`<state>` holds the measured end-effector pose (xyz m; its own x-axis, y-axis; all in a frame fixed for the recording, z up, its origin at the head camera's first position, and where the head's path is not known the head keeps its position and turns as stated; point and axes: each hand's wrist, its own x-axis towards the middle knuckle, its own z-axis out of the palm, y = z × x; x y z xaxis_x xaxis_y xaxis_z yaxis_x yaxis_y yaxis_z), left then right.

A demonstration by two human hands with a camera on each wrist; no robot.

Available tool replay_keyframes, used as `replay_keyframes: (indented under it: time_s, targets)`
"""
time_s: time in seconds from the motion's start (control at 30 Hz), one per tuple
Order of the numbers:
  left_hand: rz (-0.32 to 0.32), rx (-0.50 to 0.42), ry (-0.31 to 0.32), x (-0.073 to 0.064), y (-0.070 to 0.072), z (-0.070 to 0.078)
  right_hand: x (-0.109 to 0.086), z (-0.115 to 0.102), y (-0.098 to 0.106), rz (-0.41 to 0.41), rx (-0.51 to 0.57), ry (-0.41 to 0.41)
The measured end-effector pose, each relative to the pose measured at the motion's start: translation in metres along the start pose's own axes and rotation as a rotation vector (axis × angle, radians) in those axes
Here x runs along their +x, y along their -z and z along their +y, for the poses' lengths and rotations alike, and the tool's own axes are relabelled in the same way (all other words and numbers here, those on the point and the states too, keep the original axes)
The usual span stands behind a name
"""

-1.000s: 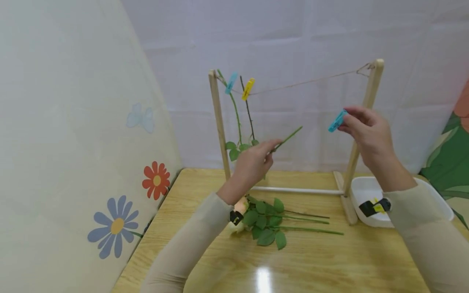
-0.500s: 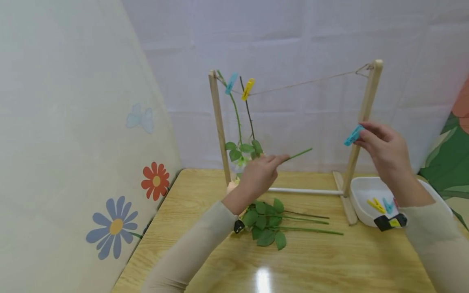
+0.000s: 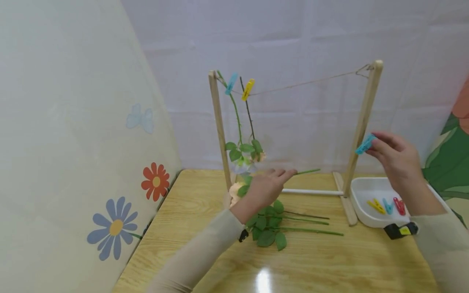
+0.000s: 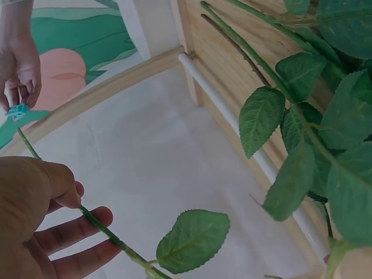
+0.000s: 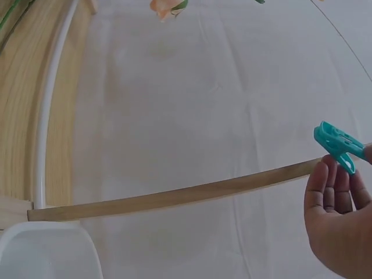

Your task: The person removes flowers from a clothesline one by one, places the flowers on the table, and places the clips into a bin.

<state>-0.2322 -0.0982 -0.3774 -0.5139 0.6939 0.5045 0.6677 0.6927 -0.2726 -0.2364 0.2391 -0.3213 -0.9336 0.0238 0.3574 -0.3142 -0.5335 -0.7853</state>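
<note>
Watching from my remote seat, I have the left hand (image 3: 266,188) pinching a green rose stem (image 3: 308,171) between thumb and fingers; my left wrist view shows the stem running across the lower fingers, with a single leaf (image 4: 193,241) past them. Its bare end points right, well below the string. The right hand (image 3: 397,160) holds a blue clothespin (image 3: 365,144) pinched between thumb and fingers, near the right post of the wooden rack (image 3: 368,101).

Below that hand I see a white tub (image 3: 370,190) beside the rack's right foot. On its floor lie a yellow clothespin (image 3: 376,206), a light blue clothespin (image 3: 388,206) and a red clothespin (image 3: 399,206), in a row. The right hand and forearm cover part of the tub, so I cannot tell what lies behind them; my right wrist view gives me only a corner of it.

Farther out, two clothespins, one blue (image 3: 231,84) and one yellow (image 3: 248,89), sit on the string (image 3: 307,83) close to the left post, each with a stem that hangs bloom-down. Under the left forearm, more leafy stems (image 3: 311,230) lie on the wooden table (image 3: 311,264), bare ends to the right.
</note>
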Motion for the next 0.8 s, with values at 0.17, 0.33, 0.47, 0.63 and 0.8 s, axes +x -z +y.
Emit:
replay_keyframes:
  time_s: [0.17,0.33,0.47,0.63,0.8]
  targets:
    - [0.003,0.026,-0.018,-0.003,-0.007,0.006,-0.004,0.000,0.011,0.022,0.018,-0.030]
    - [-0.036,0.058,-0.031,-0.007,-0.012,0.014,-0.008,0.002,0.020,0.021,0.039,-0.028]
    - [-0.056,0.078,-0.041,-0.010,-0.014,0.018,-0.010,0.003,0.028,0.026,0.052,-0.027]
    - [-0.081,0.093,-0.042,-0.013,-0.016,0.023,-0.015,0.003,0.039,0.040,0.046,-0.043]
    - [-0.112,0.096,-0.044,-0.016,-0.021,0.028,-0.020,0.004,0.047,0.049,0.042,-0.053]
